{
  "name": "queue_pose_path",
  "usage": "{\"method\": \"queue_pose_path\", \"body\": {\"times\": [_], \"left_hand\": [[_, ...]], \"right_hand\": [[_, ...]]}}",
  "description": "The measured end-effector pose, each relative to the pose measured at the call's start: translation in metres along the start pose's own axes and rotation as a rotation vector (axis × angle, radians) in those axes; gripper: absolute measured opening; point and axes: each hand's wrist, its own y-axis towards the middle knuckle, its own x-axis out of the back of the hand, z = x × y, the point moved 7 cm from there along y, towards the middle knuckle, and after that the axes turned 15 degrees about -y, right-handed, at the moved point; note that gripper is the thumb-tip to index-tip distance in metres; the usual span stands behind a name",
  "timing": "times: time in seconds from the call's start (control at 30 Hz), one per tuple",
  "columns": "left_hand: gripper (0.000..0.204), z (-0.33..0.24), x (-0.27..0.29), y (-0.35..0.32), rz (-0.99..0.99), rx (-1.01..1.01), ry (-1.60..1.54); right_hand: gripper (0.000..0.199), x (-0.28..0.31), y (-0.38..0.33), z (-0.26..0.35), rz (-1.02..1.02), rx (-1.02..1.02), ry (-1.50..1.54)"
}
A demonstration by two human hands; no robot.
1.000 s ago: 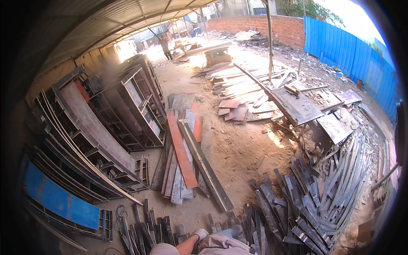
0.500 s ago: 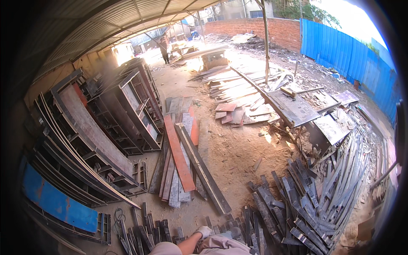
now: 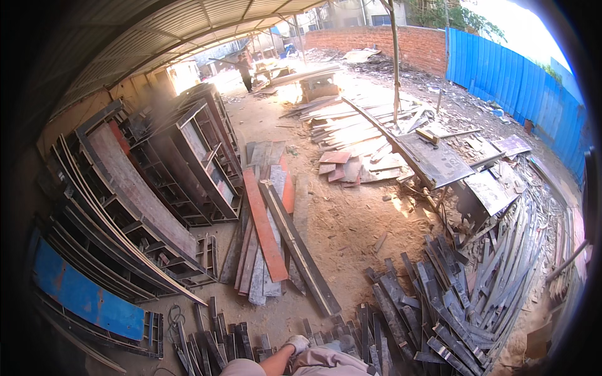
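Head view, hand: one gloved hand [image 3: 297,344] at 6 o'clock, side and grip unclear
Nearest: dark metal strips [image 3: 216,338] at 7 o'clock; orange plank [image 3: 263,225] at 12 o'clock

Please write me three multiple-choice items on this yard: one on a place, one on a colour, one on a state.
1. Where does the blue fence stand?
A. far right
B. near left
C. underfoot

2. What colour is the long plank lying on the dirt at centre?
A. green
B. orange-red
C. white

3. How is the gloved hand at the lower edge?
A. bare
B. raised overhead
C. low, by the dark metal strips

Answers: 1 A, it runs along the right beside the brick wall; 2 B, it shows orange-red against grey boards; 3 C, a pale glove covers it near the strips.
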Motion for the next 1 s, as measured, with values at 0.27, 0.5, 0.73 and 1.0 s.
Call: {"method": "queue_pose_path", "body": {"times": [0.27,0.5,0.73,1.0], "left_hand": [[0.028,-0.008,0.000,0.007,0.040,-0.016,0.108],[0.031,0.012,-0.005,0.008,0.002,0.041,-0.013],[0.033,-0.007,-0.006,0.001,0.090,-0.031,0.125],[0.036,-0.001,-0.009,0.000,0.077,-0.038,0.141]], "right_hand": [[0.048,-0.011,-0.001,-0.010,0.015,-0.089,0.173],[0.042,-0.078,0.018,-0.017,-0.063,-0.070,0.215],[0.029,-0.036,0.002,-0.012,0.038,-0.166,0.313],[0.026,0.030,-0.015,0.012,0.014,0.042,-0.012]]}}
